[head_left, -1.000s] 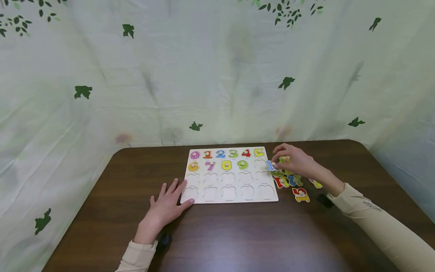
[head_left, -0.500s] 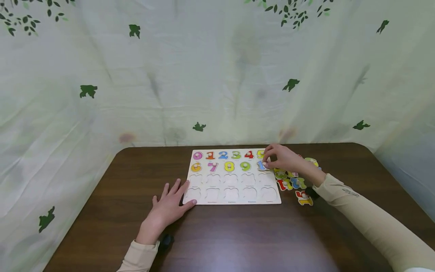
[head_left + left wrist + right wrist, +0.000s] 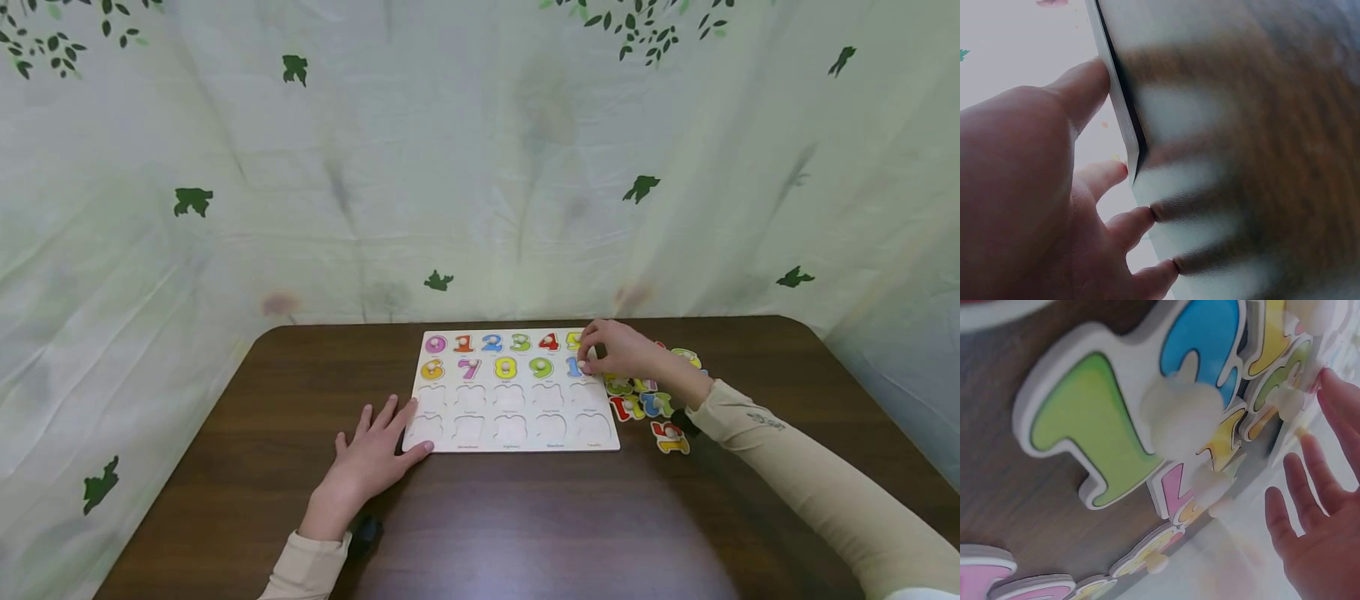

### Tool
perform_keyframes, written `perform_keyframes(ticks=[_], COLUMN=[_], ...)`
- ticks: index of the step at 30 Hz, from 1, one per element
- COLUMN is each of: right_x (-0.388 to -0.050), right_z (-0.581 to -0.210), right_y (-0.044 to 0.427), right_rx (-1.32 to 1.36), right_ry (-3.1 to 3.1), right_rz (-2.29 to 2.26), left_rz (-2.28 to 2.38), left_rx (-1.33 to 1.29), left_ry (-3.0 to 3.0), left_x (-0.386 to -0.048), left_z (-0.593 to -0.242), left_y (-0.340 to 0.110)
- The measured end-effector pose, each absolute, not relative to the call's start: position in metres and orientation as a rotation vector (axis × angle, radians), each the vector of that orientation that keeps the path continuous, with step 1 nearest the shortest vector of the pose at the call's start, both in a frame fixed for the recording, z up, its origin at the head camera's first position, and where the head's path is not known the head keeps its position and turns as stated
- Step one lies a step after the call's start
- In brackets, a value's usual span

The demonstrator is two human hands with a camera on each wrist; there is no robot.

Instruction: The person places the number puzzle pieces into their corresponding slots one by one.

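A white number puzzle board [image 3: 491, 427] lies on the table, with coloured numbers 0 to 9 in its upper rows and bare outlined recesses below. My right hand [image 3: 618, 350] pinches a blue number puzzle piece [image 3: 573, 367] at the right end of the second row; its "1" shows and the rest is behind the fingers. My left hand [image 3: 363, 462] rests spread over the board's lower left corner. In the left wrist view, the thumb [image 3: 1085, 94] lies along the board's edge [image 3: 1124, 119]. In the right wrist view, the fingers [image 3: 1300, 494] are seen beyond loose pieces.
Loose number pieces with knobs lie heaped right of the board, including a green and blue piece [image 3: 1094, 431]. A red and yellow 15 piece [image 3: 670, 437] sits apart, nearer me. Behind the brown table [image 3: 495, 525] hangs a pale curtain [image 3: 480, 167] with leaf prints.
My right hand has carried the blue piece left from the board's edge onto the second row's end spot. It has barely moved over the last half second. The left hand stays put.
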State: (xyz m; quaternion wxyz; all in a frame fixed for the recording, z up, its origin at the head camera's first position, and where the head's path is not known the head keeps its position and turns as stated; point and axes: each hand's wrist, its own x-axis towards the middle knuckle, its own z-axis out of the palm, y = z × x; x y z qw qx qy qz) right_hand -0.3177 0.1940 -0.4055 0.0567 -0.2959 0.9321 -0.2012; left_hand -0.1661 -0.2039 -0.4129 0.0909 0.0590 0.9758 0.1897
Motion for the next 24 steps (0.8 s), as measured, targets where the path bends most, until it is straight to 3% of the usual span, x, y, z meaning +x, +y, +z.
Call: perform_keyframes(ticks=[24], right_x=[-0.27], right_z=[-0.388], right_y=[0.248], right_rx=[-0.814], right_ry=[2.943], right_rz=[-0.878], left_rz=[0.582], left_rx=[0.181], left_ry=[2.885], left_x=[-0.166], left_z=[-0.415], left_y=[-0.206])
